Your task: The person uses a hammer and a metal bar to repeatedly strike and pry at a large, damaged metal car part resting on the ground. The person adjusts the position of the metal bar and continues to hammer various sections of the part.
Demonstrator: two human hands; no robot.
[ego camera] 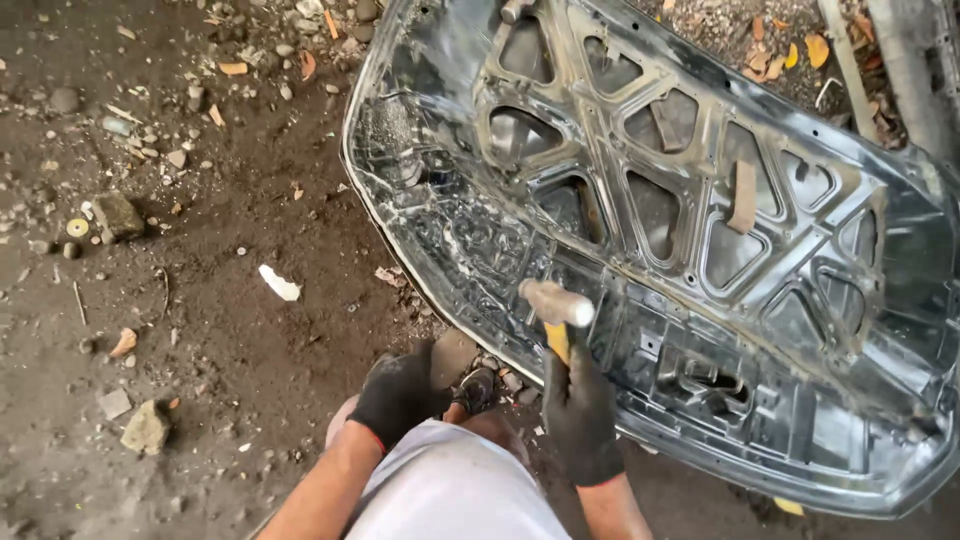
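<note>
Nearest the camera: pale grey cloth point(450, 490) over the person's lap or knee, at the bottom edge.

Left hand point(397, 395): black glove with a red cuff, fingers curled downward, resting by a flat stone point(455, 355) on the dirt; whether it grips anything cannot be told.

Right hand point(580, 410): matching black glove, fingers wrapped tight around the yellow handle of a hammer point(556, 310). The hammer stands upright, its worn metal head just above the near rim of the panel.

Car hood panel point(700, 260): dark sheet metal, lying underside up on the ground, inner bracing with triangular cut-outs showing. Its near edge runs just beside the right hand; the left corner looks crumpled and scuffed.

Ground point(200, 300): bare brown dirt, littered with small stones, dry leaves and a white scrap point(280, 284) left of the panel.

Farthest: a grey pipe or bar point(915, 70) at the upper right corner, beyond the panel, among dry leaves.
</note>
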